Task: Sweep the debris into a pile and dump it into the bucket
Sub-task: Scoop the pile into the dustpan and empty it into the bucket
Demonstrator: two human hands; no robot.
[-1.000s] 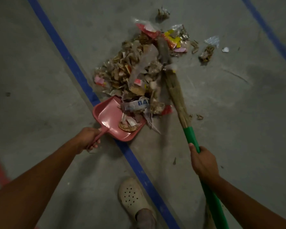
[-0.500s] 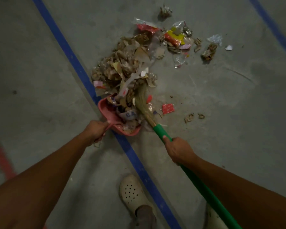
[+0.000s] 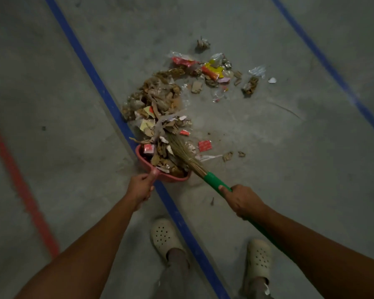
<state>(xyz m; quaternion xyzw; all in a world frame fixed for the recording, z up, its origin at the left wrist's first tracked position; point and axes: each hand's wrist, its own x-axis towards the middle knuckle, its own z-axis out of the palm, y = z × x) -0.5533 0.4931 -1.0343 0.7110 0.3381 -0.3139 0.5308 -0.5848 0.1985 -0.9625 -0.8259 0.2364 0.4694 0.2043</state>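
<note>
**A:** Why do we set the dustpan (image 3: 140,155) with its open mouth toward the debris pile (image 3: 158,102)?

**B:** So the broom (image 3: 187,157) can drag scraps straight in. Our left hand (image 3: 140,187) braces the pan on the floor (image 3: 279,147), fingers (image 3: 149,179) curled tight round its handle, so it does not slide back under the push.

**A:** And the right hand (image 3: 244,201)?

**B:** It is closed round the green shaft low down, near the bristles. We judge that a short hold gives us control for small pulling strokes. The bristles lie across the pan's mouth, on the paper and leaves heaped there.

**A:** Where does the rest lie?

**B:** Most sits just beyond the pan, beside the blue line (image 3: 95,80). Looser wrappers (image 3: 213,70) lie farther out, and a few bits lie to the right of the broom. The pan looks full — we judge it wants emptying next, though we see no bucket here.
</note>
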